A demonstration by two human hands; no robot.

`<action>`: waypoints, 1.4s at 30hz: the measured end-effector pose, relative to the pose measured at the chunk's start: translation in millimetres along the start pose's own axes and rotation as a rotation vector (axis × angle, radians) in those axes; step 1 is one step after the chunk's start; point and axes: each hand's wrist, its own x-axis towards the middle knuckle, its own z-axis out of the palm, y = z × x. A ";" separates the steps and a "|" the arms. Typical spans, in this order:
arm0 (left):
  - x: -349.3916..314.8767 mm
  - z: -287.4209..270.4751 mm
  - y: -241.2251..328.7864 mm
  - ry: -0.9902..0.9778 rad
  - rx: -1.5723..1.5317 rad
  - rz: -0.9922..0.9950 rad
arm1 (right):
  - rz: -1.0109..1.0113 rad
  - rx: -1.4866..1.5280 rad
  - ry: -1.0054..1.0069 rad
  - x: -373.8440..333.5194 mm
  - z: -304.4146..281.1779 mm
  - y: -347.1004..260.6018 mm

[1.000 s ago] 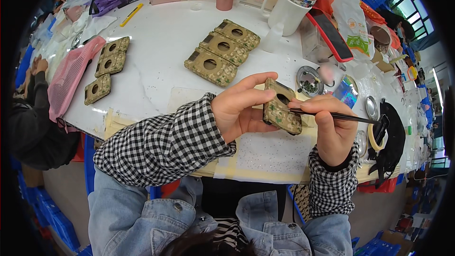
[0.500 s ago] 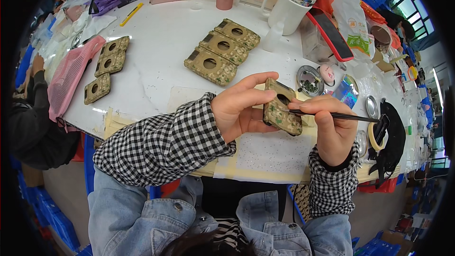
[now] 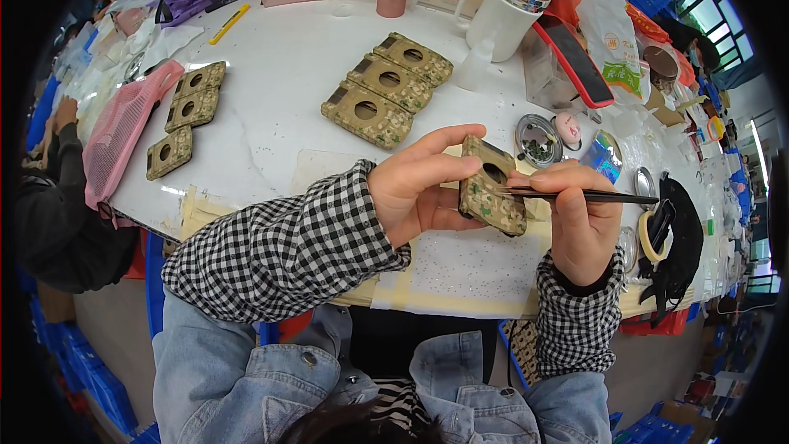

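Note:
My left hand (image 3: 423, 185) grips a small camouflage-patterned case (image 3: 495, 197) by its edges, tilted up off the table. The case has a round hole in its face and a dark strip near its top. In my right hand (image 3: 585, 218) a pair of slim black tweezers (image 3: 612, 196) is pinched between thumb and fingers. The tips rest at or just over the case's face, below the hole; whether they hold anything is too small to tell. Matching camouflage cases (image 3: 366, 115) lie in a row beyond my hands, and smaller-looking ones (image 3: 170, 154) at the left.
Under my hands lies a white sheet (image 3: 468, 279) dotted with tiny specks. A round tin (image 3: 538, 138) with dark bits stands to the right, near a red-edged phone (image 3: 573, 62) and a white mug (image 3: 505, 16). A pink mesh pouch (image 3: 127, 136) lies left, beside another person's dark sleeve (image 3: 74, 197).
The tweezers have turned slightly in my right hand, and their rear end sits a little higher. Their tips now show as two prongs. The case is held nearly still.

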 end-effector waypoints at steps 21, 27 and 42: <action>0.5 2.7 -0.6 0.034 0.056 -0.013 | -0.045 -0.295 0.028 -18.3 0.3 -31.1; 4.2 -2.8 -4.3 0.019 -0.036 -0.001 | -0.046 -0.207 -0.113 2.7 3.0 -20.9; 2.7 -3.0 -3.9 0.024 -0.032 0.001 | 0.125 -0.118 -0.037 -1.7 5.3 -18.6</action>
